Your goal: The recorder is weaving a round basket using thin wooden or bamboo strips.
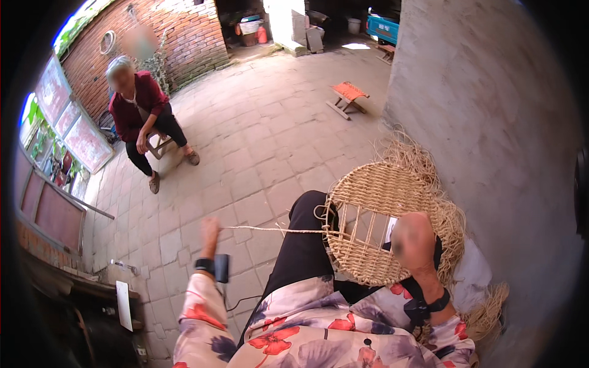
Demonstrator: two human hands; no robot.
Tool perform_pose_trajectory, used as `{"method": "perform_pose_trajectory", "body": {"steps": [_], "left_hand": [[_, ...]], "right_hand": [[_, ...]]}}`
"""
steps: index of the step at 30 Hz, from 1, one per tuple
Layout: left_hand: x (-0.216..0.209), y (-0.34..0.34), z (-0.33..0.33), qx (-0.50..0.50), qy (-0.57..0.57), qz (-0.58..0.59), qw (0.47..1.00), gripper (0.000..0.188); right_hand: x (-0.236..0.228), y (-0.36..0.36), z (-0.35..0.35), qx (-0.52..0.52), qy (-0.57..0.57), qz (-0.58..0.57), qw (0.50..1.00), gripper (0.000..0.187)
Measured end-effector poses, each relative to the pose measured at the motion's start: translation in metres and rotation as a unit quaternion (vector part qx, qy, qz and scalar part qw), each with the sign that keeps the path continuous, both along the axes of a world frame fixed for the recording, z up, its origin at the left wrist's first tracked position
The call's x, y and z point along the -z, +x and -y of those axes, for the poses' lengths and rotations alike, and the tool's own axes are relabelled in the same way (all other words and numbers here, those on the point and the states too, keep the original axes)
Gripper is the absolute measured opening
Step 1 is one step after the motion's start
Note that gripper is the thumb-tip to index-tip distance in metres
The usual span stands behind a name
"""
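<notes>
The paved floor (257, 159) takes up most of the view, with a grey wall (478, 92) closing off the right and a seated person (138, 110) in a dark red top well apart at upper left. A heap of loose straw fibre (453, 227) lies against that wall, just beyond the far and right edges of the round woven piece (380, 181), which sits over the right part of the lap, its left rim close by a dark-trousered knee (310, 211). The piece is roughly circular, so it has no marked long axis; an open band with a few bars crosses it from side to side, between two densely woven parts. The right hand (416, 242) is the nearer one, overlapping the right side of the piece beside that band; it looks curled, but its fingers are hidden, so I cannot tell how far closed it is or what it grips. The left hand (210, 229) is well apart to the left, out over the floor; though blurred, it appears closed on the end of a thin straw cord (276, 230). From that hand, the woven piece lies directly to the right, and the cord spans the gap, nearly straight, to its left rim.
</notes>
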State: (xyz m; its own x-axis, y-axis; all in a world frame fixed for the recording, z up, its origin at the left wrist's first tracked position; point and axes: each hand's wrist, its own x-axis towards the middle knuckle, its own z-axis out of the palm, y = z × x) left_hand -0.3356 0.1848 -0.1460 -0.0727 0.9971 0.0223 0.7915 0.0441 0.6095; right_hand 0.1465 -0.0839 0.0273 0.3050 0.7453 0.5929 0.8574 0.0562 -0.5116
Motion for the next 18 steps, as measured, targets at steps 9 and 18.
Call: {"method": "perform_pose_trajectory", "body": {"steps": [9,18], "left_hand": [[-0.102,0.111,0.068,0.157,-0.044,0.147,0.976,0.028],[-0.151,0.214,0.127,0.441,0.021,0.073,0.894,0.019]], "right_hand": [[0.010,-0.046,-0.015,-0.144,-0.081,-0.003,0.986,0.016],[0.004,-0.069,-0.032,-0.132,-0.189,0.102,0.968,0.012]]}}
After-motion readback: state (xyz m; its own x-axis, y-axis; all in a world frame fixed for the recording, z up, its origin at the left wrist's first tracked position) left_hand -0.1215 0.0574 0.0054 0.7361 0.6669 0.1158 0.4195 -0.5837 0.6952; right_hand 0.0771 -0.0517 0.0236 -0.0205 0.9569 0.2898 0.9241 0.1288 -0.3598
